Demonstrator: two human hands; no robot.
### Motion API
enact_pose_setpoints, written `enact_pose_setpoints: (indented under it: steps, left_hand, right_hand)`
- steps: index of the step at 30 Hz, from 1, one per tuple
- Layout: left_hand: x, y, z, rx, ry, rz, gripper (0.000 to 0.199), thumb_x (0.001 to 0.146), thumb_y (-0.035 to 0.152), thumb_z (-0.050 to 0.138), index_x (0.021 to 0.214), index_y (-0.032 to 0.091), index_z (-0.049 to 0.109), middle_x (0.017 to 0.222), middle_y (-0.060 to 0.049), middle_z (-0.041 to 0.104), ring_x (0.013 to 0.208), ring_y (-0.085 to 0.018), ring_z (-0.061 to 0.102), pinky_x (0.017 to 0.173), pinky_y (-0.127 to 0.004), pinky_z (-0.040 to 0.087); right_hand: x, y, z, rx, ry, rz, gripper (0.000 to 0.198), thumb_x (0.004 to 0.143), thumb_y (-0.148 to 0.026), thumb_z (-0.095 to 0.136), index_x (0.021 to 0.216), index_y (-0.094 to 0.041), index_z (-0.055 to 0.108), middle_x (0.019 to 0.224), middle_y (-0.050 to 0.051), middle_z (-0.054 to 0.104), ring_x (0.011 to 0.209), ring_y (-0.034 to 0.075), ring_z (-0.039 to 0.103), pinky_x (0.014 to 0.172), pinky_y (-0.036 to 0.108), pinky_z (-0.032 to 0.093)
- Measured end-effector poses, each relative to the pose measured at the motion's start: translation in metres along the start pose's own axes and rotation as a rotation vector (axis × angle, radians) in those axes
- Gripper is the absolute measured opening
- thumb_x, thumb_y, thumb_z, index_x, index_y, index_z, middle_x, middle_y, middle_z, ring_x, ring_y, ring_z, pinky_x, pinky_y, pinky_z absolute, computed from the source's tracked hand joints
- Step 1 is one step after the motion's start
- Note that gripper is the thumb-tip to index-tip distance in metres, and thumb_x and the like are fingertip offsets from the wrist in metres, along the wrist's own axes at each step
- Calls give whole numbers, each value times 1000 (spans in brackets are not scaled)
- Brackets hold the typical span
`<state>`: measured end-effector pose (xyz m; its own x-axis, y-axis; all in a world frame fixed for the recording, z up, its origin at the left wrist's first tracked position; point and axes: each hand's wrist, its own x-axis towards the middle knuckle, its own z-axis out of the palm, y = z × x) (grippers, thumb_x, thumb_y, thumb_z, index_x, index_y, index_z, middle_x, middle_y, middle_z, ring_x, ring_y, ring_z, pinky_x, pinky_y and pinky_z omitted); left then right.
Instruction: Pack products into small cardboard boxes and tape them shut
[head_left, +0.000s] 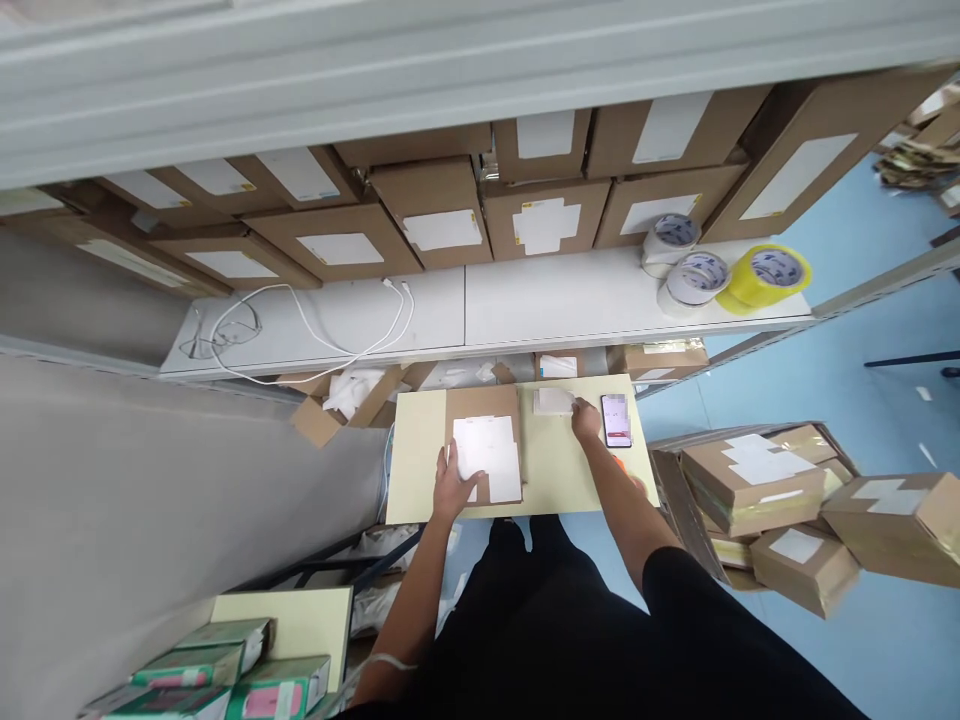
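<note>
On the small cream table (420, 450) lies a flat cardboard box (484, 405) with white labels (487, 450) on its top. My left hand (451, 488) rests on the box's near left part, fingers spread and thumb reaching over the label. To the right, my right hand (586, 420) is closed at the right end of some white paper slips (553, 401), its fingers pinching their edge. A phone (616, 420) with a lit screen lies just right of that hand. An orange object (637, 484) is partly hidden behind my right forearm.
Behind the table, a white shelf (540, 300) bears labelled cardboard boxes (547, 225), a white cable (300, 300), glasses (225, 335) and tape rolls (765, 275). Taped boxes (754, 485) are piled at right. Green packages (202, 660) sit at lower left.
</note>
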<state>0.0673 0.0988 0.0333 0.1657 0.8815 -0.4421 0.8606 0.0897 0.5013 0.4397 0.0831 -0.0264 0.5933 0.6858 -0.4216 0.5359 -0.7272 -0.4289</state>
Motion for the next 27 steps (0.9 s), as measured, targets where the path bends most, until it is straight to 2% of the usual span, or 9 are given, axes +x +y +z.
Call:
enact_pose_setpoints:
  steps: [3, 5, 7, 9, 12, 15, 18, 21, 27]
  left_hand:
    - [-3, 25, -1, 110, 117, 74, 95, 86, 50, 72, 167, 23, 31, 176, -15, 14, 161, -47, 11, 126, -66, 24]
    - [-1, 56, 3, 127, 147, 252, 71, 93, 41, 63, 160, 26, 45, 173, -9, 27, 162, -40, 14, 130, -59, 22]
    - [9, 95, 7, 99, 66, 432, 57, 98, 34, 53, 155, 28, 54, 164, -6, 46, 156, -32, 33, 129, -49, 31]
    - [26, 138, 11, 63, -19, 580, 54, 98, 30, 50, 152, 29, 57, 160, -5, 50, 148, -30, 46, 124, -45, 38]
    - [59, 196, 13, 16, -159, 738, 54, 90, 30, 64, 144, 31, 65, 155, -3, 57, 140, -30, 55, 117, -42, 45]
    - [86, 233, 12, -28, -433, 768, 37, 77, 37, 79, 113, 26, 82, 119, -7, 78, 110, -31, 71, 99, -39, 55]
    - [97, 250, 13, -86, -627, 686, 29, 68, 45, 86, 83, 20, 83, 81, -5, 78, 82, -28, 73, 79, -36, 56]
    - [98, 252, 13, -176, -726, 632, 32, 66, 50, 86, 77, 20, 82, 76, -5, 77, 77, -25, 72, 73, -34, 56]
    - [105, 233, 14, -386, -560, 597, 40, 67, 57, 85, 75, 18, 81, 78, -11, 79, 75, -25, 72, 76, -39, 58]
  right_hand:
    - [-22, 4, -20, 40, 16, -137, 38, 103, -23, 38, 120, -19, 72, 116, 13, 75, 105, 26, 68, 86, 31, 44]
    - [-37, 10, -34, 92, 42, -190, 35, 101, -28, 41, 113, -21, 73, 110, 12, 76, 100, 27, 68, 84, 31, 45]
    - [-52, 19, -49, 181, 73, -236, 34, 100, -35, 42, 106, -22, 73, 100, 12, 76, 92, 28, 68, 80, 32, 45]
    - [-66, 30, -64, 295, 95, -284, 34, 99, -43, 44, 98, -24, 71, 91, 10, 75, 84, 28, 67, 77, 33, 46]
    - [-84, 45, -85, 469, 81, -341, 34, 97, -52, 47, 89, -25, 67, 84, 7, 72, 80, 26, 64, 75, 32, 46]
    - [-95, 55, -102, 600, 87, -345, 39, 94, -60, 51, 77, -25, 58, 73, 3, 63, 74, 23, 58, 70, 31, 44]
    - [-101, 63, -111, 698, 116, -317, 45, 90, -66, 54, 71, -25, 49, 66, -2, 50, 67, 18, 48, 64, 29, 40]
    - [-103, 74, -118, 764, 117, -282, 47, 87, -67, 58, 69, -26, 44, 64, -5, 43, 63, 16, 42, 61, 28, 37]
    - [-104, 107, -143, 922, 167, -194, 47, 81, -69, 64, 77, -24, 54, 69, 0, 59, 69, 20, 54, 67, 32, 47]
